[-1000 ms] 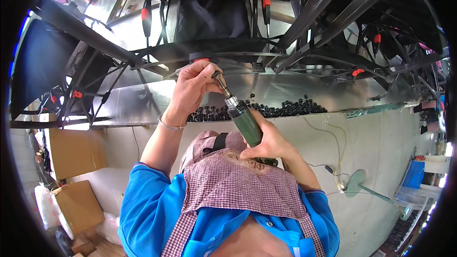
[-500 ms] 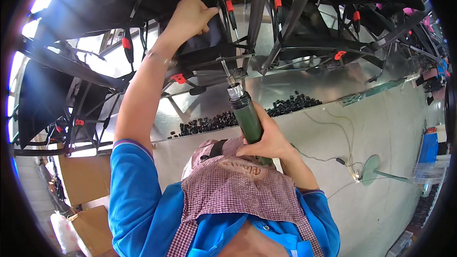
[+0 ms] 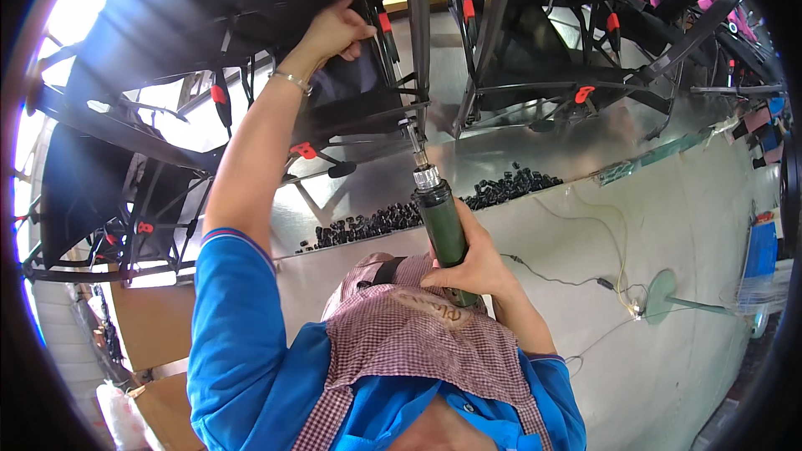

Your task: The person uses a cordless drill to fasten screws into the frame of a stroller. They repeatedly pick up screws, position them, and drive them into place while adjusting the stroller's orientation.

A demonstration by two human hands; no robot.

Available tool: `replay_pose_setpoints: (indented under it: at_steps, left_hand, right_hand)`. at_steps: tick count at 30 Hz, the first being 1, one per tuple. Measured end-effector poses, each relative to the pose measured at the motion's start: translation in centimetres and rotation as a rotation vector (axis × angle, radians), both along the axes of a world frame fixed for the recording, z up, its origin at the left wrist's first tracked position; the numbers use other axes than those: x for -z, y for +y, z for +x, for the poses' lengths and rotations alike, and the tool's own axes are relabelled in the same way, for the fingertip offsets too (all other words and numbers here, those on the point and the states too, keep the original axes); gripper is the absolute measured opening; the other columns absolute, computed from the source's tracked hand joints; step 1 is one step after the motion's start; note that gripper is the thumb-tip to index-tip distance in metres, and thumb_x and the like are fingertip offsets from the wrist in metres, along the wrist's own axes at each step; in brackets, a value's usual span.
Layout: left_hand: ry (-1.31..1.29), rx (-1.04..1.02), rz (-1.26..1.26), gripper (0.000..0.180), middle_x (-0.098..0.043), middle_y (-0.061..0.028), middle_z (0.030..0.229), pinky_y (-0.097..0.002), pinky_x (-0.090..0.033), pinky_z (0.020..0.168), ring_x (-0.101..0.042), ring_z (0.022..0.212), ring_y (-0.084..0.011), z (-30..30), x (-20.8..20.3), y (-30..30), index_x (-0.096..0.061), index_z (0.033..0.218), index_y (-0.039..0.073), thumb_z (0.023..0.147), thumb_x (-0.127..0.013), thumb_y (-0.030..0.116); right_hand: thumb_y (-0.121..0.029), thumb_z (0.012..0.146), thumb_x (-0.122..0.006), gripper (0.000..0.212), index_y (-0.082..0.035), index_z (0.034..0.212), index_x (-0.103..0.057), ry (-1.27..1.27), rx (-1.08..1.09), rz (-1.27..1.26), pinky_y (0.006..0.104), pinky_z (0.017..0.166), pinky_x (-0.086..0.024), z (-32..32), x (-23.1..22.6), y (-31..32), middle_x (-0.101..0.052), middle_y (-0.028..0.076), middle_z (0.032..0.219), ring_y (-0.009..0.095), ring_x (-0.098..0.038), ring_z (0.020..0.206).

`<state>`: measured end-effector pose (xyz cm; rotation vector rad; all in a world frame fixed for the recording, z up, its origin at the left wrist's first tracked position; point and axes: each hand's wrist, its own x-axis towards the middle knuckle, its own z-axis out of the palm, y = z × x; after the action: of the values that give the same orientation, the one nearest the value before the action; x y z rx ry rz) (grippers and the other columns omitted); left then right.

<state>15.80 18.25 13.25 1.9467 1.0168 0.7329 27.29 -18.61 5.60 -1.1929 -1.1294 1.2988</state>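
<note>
My right hand is wrapped round the green body of an electric screwdriver in front of my apron. The screwdriver's silver nose and bit point up toward the lower bars of a black metal frame with dark fabric. My left hand reaches far up to this frame, its fingers bent and one fingertip against the dark fabric beside an upright tube. Whatever those fingers may hold is hidden. Close to the left hand, a red-tipped black part sits along the tube. Lower down, a red clip is on the frame.
More black frames with red clips stand to the right and left. Many small black plastic pieces lie along the metal table's near edge. A cable and a green round-based stand are at right; cardboard boxes at lower left.
The left hand's outstretched index finger has bent in, and the hand is slightly lower. The screwdriver and right hand have shifted a little right and down in view.
</note>
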Motion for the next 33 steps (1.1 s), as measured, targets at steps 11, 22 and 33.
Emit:
replay_pose_setpoints:
  at_steps: [11, 22, 33]
  left_hand:
    - [0.315, -0.153, 0.922, 0.03, -0.069, -0.0161, 0.086, -0.0436, -0.053, 0.069, -0.066, 0.079, -0.0371, 2.0, 1.7, -0.7, -0.061, 0.105, 0.006, 0.089, -0.065, 0.031]
    - [0.274, -0.31, 0.836, 0.035, -0.068, -0.0202, 0.087, -0.0479, -0.054, 0.073, -0.066, 0.082, -0.0412, 1.7, 3.7, 2.5, -0.061, 0.114, 0.005, 0.085, -0.063, 0.024]
    - [0.234, -0.074, 0.677, 0.027, -0.066, -0.0243, 0.099, -0.0489, -0.051, 0.085, -0.062, 0.095, -0.0429, 0.3, 0.6, 2.8, -0.067, 0.109, 0.007, 0.086, -0.056, 0.018]
  right_hand:
    - [-0.011, 0.06, -0.09, 0.104, -0.002, 0.146, -0.032, 0.054, 0.002, 0.012, 0.0264, 0.067, -0.05, 0.3, -1.8, 2.2, -0.056, 0.002, 0.088, 0.011, -0.058, 0.075]
    - [-0.013, 0.072, -0.082, 0.071, 0.001, 0.129, -0.042, 0.246, 0.01, 0.0, 0.0288, 0.046, -0.049, -0.7, -7.3, 10.6, -0.056, 0.005, 0.075, 0.015, -0.061, 0.052]
    - [-0.029, 0.076, -0.083, 0.048, -0.003, 0.097, -0.048, 0.254, 0.057, -0.151, 0.0288, 0.038, -0.05, -1.2, -8.2, 18.3, -0.055, 0.005, 0.067, 0.015, -0.06, 0.047]
